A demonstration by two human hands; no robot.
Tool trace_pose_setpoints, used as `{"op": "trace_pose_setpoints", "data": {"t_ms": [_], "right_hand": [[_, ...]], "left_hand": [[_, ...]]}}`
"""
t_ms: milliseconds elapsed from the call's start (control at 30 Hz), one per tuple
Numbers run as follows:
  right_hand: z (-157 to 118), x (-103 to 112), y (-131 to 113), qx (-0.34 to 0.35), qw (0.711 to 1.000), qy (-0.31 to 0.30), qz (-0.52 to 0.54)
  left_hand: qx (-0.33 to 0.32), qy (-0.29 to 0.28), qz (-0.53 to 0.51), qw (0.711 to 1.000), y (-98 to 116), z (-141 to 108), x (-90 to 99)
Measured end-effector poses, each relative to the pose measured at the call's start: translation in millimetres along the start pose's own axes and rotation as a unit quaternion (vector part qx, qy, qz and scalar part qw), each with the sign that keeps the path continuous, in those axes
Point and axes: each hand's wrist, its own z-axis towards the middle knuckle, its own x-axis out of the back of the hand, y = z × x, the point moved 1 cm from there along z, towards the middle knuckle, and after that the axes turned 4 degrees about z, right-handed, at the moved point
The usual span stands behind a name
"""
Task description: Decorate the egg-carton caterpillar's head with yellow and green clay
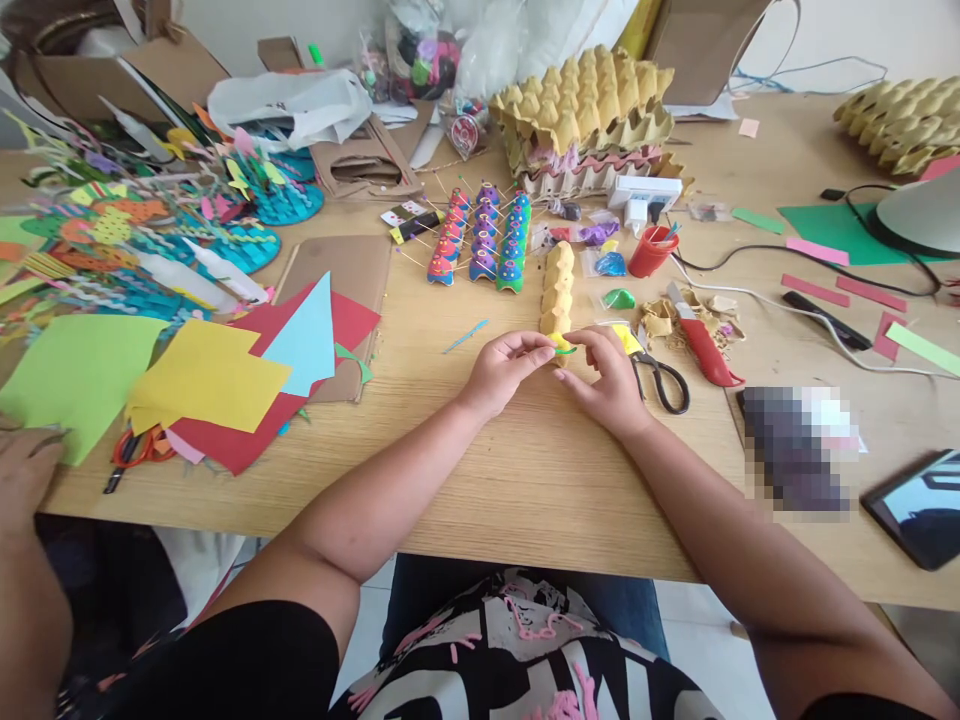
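Note:
A strip of egg carton, plain yellowish with bright yellow on its near end, lies lengthwise on the table. At that near end my left hand pinches a thin green strip between thumb and fingers. My right hand is at the strip's other side, thumb and fingers apart around the carton's near end. Three painted carton strips stand further back: a red and blue one, a purple one and a green and blue one. A thin blue piece lies to the left.
Scissors, a red-handled knife and a red cup are on the right. Coloured sheets cover the left. Egg trays are stacked behind. Another person's hand rests at the left edge.

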Motion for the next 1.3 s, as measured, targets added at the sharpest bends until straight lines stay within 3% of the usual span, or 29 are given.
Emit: {"op": "trace_pose_setpoints", "data": {"t_ms": [367,833,1067,1300], "right_hand": [[-1,0,3,-0.134,0.977,0.037,0.158],[1,3,5,-0.213,0.951,0.041,0.222],[5,5,7,-0.255,0.909,0.067,0.322],[5,11,-5,-0.245,0.943,0.045,0.222]], "left_hand": [[0.001,-0.067,-0.028,0.997,-1,1,0.3],[-0.004,0.001,0.008,1.000,-2,3,3.2],[-0.031,-0.001,0.078,0.997,2,-1,3.9],[-0.072,0.018,0.165,0.983,3,-4,7.2]]}}
